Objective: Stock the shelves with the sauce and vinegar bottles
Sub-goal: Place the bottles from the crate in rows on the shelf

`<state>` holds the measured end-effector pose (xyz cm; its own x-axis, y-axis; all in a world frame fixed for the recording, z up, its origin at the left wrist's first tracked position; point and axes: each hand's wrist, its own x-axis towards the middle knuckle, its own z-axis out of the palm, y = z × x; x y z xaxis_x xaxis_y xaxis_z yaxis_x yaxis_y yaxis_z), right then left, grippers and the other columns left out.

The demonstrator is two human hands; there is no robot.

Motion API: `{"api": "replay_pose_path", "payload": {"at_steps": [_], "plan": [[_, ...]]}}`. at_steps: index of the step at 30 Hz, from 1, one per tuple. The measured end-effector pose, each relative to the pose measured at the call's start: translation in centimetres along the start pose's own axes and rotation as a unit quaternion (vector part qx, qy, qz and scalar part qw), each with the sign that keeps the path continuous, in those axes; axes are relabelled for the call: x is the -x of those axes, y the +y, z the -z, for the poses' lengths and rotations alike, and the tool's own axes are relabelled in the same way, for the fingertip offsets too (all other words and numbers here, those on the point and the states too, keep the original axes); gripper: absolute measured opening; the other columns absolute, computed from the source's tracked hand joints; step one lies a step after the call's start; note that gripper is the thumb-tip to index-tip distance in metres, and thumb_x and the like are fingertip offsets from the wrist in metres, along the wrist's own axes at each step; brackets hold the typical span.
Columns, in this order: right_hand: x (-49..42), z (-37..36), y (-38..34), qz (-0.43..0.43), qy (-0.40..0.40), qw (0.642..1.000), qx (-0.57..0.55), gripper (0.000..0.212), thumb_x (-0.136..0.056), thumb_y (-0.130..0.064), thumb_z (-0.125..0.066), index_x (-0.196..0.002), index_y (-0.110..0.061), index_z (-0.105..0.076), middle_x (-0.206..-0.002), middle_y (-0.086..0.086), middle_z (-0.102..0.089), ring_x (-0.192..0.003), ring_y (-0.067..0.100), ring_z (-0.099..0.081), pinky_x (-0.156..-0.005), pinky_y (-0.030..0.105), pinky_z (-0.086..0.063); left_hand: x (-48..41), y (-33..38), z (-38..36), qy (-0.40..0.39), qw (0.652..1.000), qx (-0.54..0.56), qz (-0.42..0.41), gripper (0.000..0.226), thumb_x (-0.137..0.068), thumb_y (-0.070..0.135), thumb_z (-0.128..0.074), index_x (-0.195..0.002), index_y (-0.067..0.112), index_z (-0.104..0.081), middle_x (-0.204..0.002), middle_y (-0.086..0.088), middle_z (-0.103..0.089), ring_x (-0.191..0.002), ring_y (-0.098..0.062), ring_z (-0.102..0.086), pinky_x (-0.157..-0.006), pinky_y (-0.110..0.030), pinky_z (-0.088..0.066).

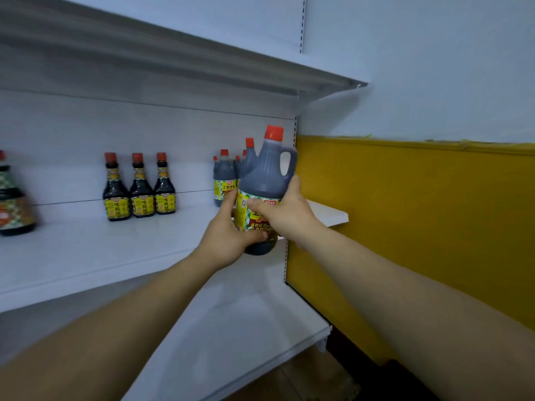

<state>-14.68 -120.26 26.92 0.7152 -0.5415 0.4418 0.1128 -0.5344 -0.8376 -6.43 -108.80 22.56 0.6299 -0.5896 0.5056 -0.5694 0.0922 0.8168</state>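
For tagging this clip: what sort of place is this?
Likely a shop: white retail shelving, three identical sauce bottles in a row, and left hand and right hand holding a handled jug by matching jugs.

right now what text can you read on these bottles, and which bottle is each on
"味极鲜": yellow labels of the three small bottles.
"上色老": label of the rear jug; the rest is hidden.
Held jug: label print too blurred and partly covered.
Left bottle: too blurred to read.

Your left hand and right hand, seen from the head camera: both bare, wrists uncovered, forearms uncovered along their whole visible length to the view's lower edge.
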Motion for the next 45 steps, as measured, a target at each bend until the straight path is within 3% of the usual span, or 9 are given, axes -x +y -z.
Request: {"api": "replay_pose_path", "payload": {"at_steps": [4,9,16,20,23,28,36,40,45], "plan": [[-3.3,-1.8,2.1,-0.004,-0.027,0.999,-0.044,0.084,-0.073,-0.028,-0.081,-0.138,-0.027,-0.027,-0.127,-0.003,-0.055,-0.112,0.021,-0.058,-0.086,0.036,-0.054,-1.7,-1.7,1.5,-0.029,0.996,-0.074,0.038,0.096,-0.075,0.024,-0.077,-0.145,0.04,-0.012,-0.11,0.026,-0.053,-0.101,0.001,-0.059,-0.075,-0.014,-0.049],[-8.1,-3.7,6.0,-0.02,-0.041,0.998,-0.033,0.083,-0.072,-0.029,-0.081,-0.136,-0.033,-0.028,-0.129,-0.006,-0.054,-0.118,0.024,-0.055,-0.088,0.038,-0.048,-4.4,-5.0,5.5,-0.094,0.932,-0.321,0.143,0.085,-0.083,0.05,-0.062,-0.149,0.031,-0.011,-0.151,-0.003,-0.032,-0.133,-0.023,-0.037,-0.101,-0.031,-0.033],[-14.2,-6.6,10.5,-0.045,-0.066,0.996,-0.045,0.083,-0.072,-0.028,-0.081,-0.135,-0.036,-0.027,-0.116,-0.013,-0.052,-0.115,0.022,-0.054,-0.082,0.033,-0.046,-7.0,-11.4,7.3,-0.147,0.845,-0.474,0.201,0.073,-0.088,0.062,-0.045,-0.147,0.023,-0.026,-0.153,-0.005,-0.027,-0.138,-0.024,-0.028,-0.112,-0.041,-0.026],[-16.8,-8.3,12.7,-0.036,-0.07,0.995,-0.058,0.087,-0.075,-0.029,-0.079,-0.142,-0.034,-0.023,-0.133,-0.008,-0.052,-0.117,0.02,-0.052,-0.088,0.036,-0.046,-9.2,-14.2,6.3,-0.164,0.803,-0.531,0.215,0.069,-0.089,0.067,-0.027,-0.144,0.027,-0.03,-0.152,-0.004,-0.029,-0.138,-0.024,-0.026,-0.111,-0.052,-0.021],[-18.6,-9.7,14.0,-0.015,-0.066,0.997,-0.045,0.082,-0.08,-0.029,-0.075,-0.143,-0.029,-0.023,-0.138,-0.004,-0.049,-0.122,0.021,-0.051,-0.095,0.037,-0.046,-10.9,-15.4,6.2,-0.172,0.792,-0.54,0.227,0.07,-0.088,0.07,-0.023,-0.145,0.03,-0.026,-0.155,-0.004,-0.021,-0.142,-0.024,-0.018,-0.11,-0.056,-0.012],[-21.6,-11.8,15.9,-0.015,-0.061,0.998,-0.01,0.084,-0.083,-0.037,-0.071,-0.146,-0.031,-0.016,-0.146,-0.002,-0.041,-0.128,0.026,-0.046,-0.103,0.051,-0.042,-12.1,-17.4,5.9,-0.187,0.775,-0.548,0.253,0.074,-0.084,0.075,-0.018,-0.148,0.039,-0.01,-0.159,0.005,0.001,-0.145,-0.023,0.004,-0.109,-0.064,0.002],[-25.9,-14.3,17.4,-0.017,-0.07,0.997,-0.037,0.083,-0.085,-0.031,-0.07,-0.148,-0.029,-0.015,-0.147,0.002,-0.038,-0.132,0.027,-0.041,-0.107,0.051,-0.039,-12.3,-18.6,6.0,-0.195,0.778,-0.54,0.254,0.075,-0.082,0.076,-0.014,-0.147,0.041,-0.001,-0.159,0.006,0.006,-0.145,-0.021,0.008,-0.11,-0.063,0.003],[-27.7,-15.5,18.3,-0.022,-0.047,0.998,0.023,0.088,-0.083,-0.042,-0.068,-0.149,-0.03,-0.011,-0.147,0.01,-0.026,-0.134,0.033,-0.034,-0.109,0.053,-0.034,-12.3,-19.0,6.1,-0.192,0.779,-0.542,0.249,0.076,-0.082,0.077,-0.015,-0.147,0.041,-0.001,-0.159,0.006,0.006,-0.145,-0.02,0.007,-0.11,-0.063,0.002],[-29.9,-16.8,19.1,-0.009,-0.035,0.998,0.049,0.086,-0.085,-0.046,-0.065,-0.15,-0.022,-0.015,-0.148,0.009,-0.032,-0.135,0.032,-0.034,-0.109,0.052,-0.033,-12.2,-19.3,6.2,-0.19,0.779,-0.545,0.245,0.076,-0.081,0.077,-0.014,-0.147,0.042,0.0,-0.158,0.007,0.007,-0.145,-0.019,0.007,-0.11,-0.061,0.002]]}}
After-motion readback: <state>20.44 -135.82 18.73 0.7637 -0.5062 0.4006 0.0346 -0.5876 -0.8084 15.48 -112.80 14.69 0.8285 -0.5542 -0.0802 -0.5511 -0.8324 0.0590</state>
